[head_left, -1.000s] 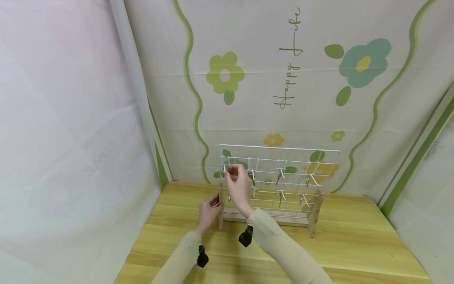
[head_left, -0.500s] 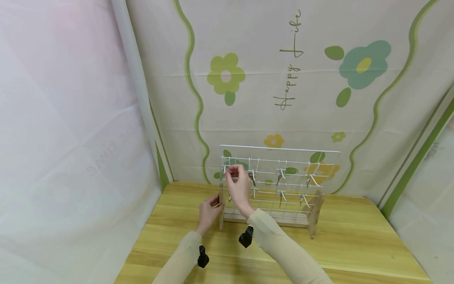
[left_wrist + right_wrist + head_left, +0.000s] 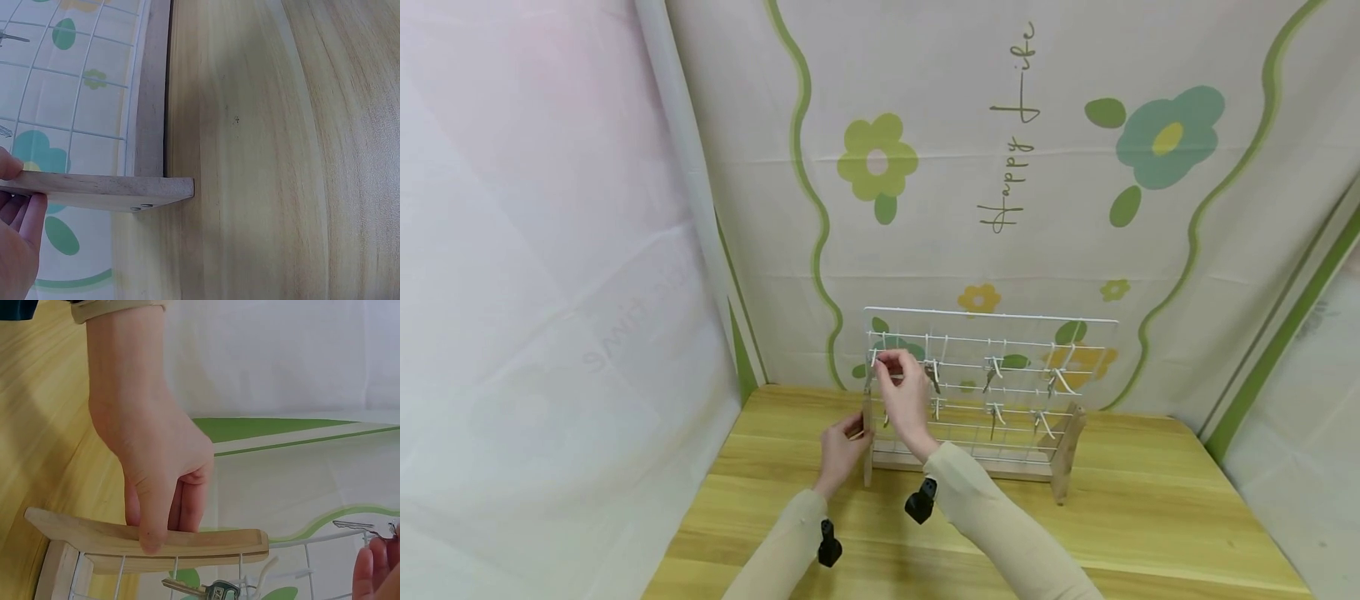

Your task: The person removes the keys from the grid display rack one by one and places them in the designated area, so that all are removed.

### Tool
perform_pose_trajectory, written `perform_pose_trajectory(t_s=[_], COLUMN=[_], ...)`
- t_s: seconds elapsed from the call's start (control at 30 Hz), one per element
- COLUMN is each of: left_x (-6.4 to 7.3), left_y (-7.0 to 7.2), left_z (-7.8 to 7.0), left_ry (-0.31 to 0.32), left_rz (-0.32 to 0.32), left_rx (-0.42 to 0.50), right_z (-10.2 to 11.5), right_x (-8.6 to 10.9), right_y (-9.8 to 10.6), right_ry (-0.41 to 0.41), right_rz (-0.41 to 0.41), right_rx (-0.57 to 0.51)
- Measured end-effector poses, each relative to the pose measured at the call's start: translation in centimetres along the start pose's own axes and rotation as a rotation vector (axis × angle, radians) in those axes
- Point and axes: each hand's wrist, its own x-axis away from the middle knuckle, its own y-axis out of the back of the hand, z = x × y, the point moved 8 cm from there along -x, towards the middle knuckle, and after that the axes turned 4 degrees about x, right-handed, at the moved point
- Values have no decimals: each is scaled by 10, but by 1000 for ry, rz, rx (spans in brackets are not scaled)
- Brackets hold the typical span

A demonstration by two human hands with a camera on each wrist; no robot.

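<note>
A white wire grid rack (image 3: 992,315) with wooden side supports stands on the table. My left hand (image 3: 840,452) grips its left wooden support (image 3: 100,184), thumb on one face and fingers on the other. At the upper left hook (image 3: 874,358), my right hand (image 3: 907,398) has thumb and index finger bent together at a metal key (image 3: 354,525); its head is partly hidden by the fingertips (image 3: 364,565). Below it, a key with a dark head (image 3: 220,591) hangs from a lower hook. Other keys, such as one key (image 3: 993,423) near the middle, hang in two rows.
The wood-grain table (image 3: 1150,517) extends in front and to both sides of the rack. A printed cloth (image 3: 940,250) with flowers hangs close behind it, and a white cloth (image 3: 565,333) borders the left side.
The right hand stays at the upper left hook with only a slight shift of its fingertips. The left hand keeps its grip on the support; the rack stays in place.
</note>
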Motion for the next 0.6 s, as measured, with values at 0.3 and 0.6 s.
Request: perform_pose_trajectory(t_s=[0.3, 0.6], left_x=[0, 1], left_y=[0, 0], left_z=[-1, -1], left_ry=[-11, 7], left_rz=[-3, -1], left_rx=[-3, -4], right_z=[1, 8], right_x=[2, 9], right_y=[-1, 3], right_ry=[-4, -51], right_rz=[17, 63], right_rx=[-48, -132])
